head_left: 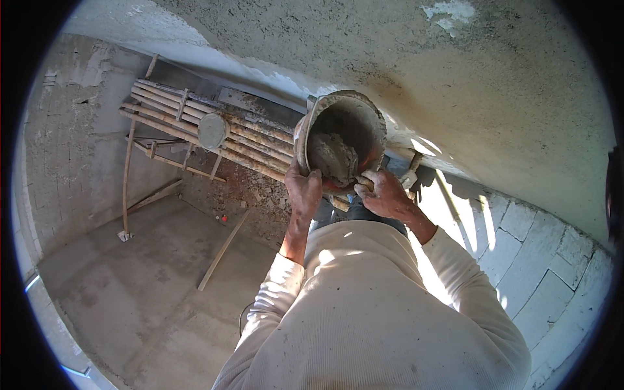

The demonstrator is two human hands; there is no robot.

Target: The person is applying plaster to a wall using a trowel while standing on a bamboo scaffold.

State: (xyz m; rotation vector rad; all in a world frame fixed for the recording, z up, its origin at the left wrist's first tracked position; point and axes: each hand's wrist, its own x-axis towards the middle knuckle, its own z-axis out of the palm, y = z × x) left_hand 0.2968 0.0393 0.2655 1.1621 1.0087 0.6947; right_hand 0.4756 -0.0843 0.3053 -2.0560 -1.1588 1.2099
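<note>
A mortar-crusted bucket (361,123) is tipped in front of my body, its mouth facing me. Wet grey mortar (333,155) lies in a lump inside, toward the lower rim. My left hand (304,192) is closed on the bucket's left lower rim, thumb on the edge. At the lower right of the rim, my right hand (390,197) is closed around a short, light-coloured handle (365,184), apparently a trowel's. The trowel's blade cannot be told apart from the mortar.
Scaffold poles (260,146) run below the bucket, carrying a round mortar-filled container (212,130). A rough plastered wall (494,97) rises close ahead and to the right. White blockwork (539,266) stands at right. Down left, a loose plank (223,250) lies on the concrete floor (149,279).
</note>
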